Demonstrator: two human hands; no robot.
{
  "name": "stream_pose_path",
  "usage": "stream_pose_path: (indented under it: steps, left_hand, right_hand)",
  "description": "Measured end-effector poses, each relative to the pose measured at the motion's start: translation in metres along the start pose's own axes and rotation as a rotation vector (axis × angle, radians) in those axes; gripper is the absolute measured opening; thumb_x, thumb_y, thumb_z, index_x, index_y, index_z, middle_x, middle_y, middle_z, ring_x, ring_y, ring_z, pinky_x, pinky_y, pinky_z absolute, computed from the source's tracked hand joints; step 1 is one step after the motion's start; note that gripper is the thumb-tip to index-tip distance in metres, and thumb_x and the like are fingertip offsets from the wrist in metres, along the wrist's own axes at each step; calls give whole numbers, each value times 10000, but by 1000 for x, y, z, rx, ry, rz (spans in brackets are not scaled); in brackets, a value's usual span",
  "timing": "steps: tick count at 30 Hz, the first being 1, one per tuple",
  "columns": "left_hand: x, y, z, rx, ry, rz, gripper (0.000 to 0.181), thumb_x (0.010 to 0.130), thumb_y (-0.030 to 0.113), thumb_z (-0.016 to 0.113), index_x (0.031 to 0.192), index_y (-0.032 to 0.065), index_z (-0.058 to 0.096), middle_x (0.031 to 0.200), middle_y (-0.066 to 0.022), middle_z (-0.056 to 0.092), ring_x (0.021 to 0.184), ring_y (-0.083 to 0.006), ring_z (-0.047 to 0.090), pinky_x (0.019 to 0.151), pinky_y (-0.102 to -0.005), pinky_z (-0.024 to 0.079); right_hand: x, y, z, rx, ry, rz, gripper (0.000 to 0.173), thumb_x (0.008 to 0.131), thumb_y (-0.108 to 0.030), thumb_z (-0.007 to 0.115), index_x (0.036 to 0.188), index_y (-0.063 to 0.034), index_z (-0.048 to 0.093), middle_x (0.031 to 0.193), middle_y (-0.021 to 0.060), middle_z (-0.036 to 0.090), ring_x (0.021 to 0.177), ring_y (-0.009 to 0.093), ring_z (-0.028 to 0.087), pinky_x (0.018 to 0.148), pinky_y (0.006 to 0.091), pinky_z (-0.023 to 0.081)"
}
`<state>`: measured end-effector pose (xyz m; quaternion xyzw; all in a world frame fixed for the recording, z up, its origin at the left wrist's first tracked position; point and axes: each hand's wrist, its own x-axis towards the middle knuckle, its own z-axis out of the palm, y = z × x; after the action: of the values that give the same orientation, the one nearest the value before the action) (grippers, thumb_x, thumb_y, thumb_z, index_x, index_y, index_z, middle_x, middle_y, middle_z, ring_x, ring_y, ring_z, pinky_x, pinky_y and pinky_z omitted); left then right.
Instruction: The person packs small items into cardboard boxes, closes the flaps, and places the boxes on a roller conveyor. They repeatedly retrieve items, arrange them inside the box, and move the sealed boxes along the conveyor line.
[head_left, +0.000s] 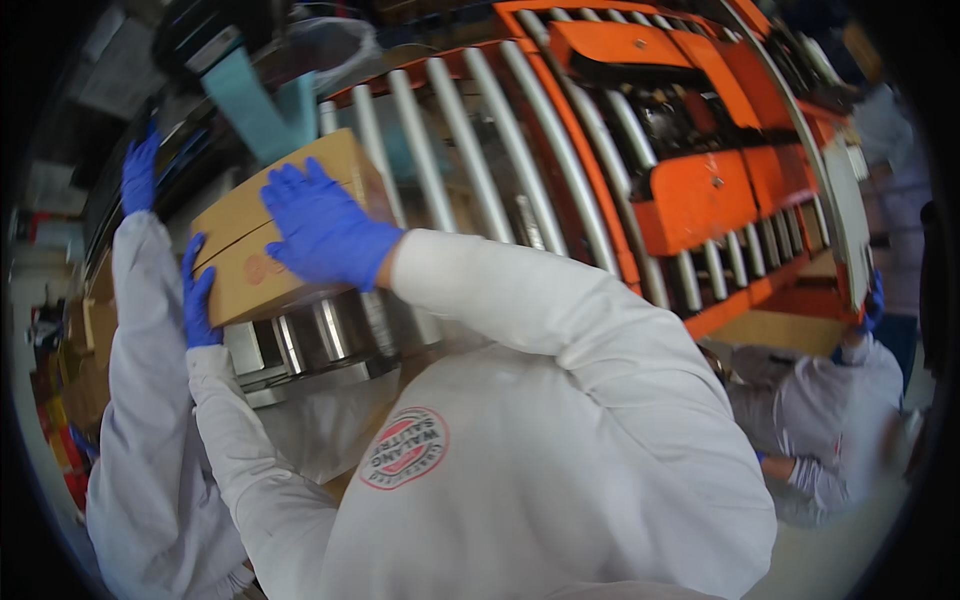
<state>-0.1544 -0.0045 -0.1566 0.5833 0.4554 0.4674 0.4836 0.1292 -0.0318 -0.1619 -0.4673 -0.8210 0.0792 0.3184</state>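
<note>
A closed cardboard box (240, 225) with red printed marks sits in front of me at the near end of a roller conveyor (465, 142). A dark seam runs lengthwise between its top flaps. My right hand (330, 229), in a blue glove, lies flat on the top with its fingers stretched forward. My left hand (199, 300), also blue-gloved, grips the left end of the box, fingers and thumb spread on it. Just below the box are shiny steel rollers (330, 330) on a metal frame. The underside of the box is hidden.
An orange carton-sealing machine (712, 195) stands to the right along the conveyor. A co-worker's gloved hand (139, 172) reaches up at my left. Another person (832, 405) stands at far right. Teal strips (255, 105) and a clear plastic bag (334, 49) lie beyond the box.
</note>
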Motion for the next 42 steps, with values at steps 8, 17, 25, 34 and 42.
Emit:
stream_pose_path:
  steps: [8,17,25,34,42]
  left_hand:
    - [-18,2,141,-271,36,-73,427,838,122,593,1242,65,470,1262,-87,453,1191,-210,435,1029,-332,342]
    - [-14,-17,207,-343,8,-64,426,819,101,603,1226,79,479,1231,-98,476,1156,-228,468,999,-341,381]
    - [-12,-14,202,-351,92,-90,488,797,140,603,1252,50,453,1208,-135,494,1143,-263,494,995,-372,400]
    - [-10,-20,196,-318,152,-90,517,762,152,624,1244,49,469,1238,-132,474,1146,-268,486,1004,-372,389]
    - [-17,-20,195,-362,166,-146,531,779,162,610,1269,52,436,1255,-142,464,1173,-277,470,1011,-383,384]
  right_hand:
    - [-69,42,-65,-419,35,124,573,910,-381,408,1360,-31,353,1406,161,360,1334,310,288,1102,515,109]
    - [-155,182,-210,301,718,134,240,725,100,429,876,-25,568,836,48,533,787,156,541,739,266,447]
    - [-236,370,-253,-521,-263,331,233,840,-69,493,1046,-108,594,997,156,592,938,302,587,786,396,478]
    - [-219,414,-220,-810,-431,157,182,736,-102,556,878,-101,670,1034,110,571,930,307,553,739,425,491]
    - [-241,397,-276,-261,-80,208,109,810,-153,563,763,-55,578,875,102,527,843,251,526,713,370,441]
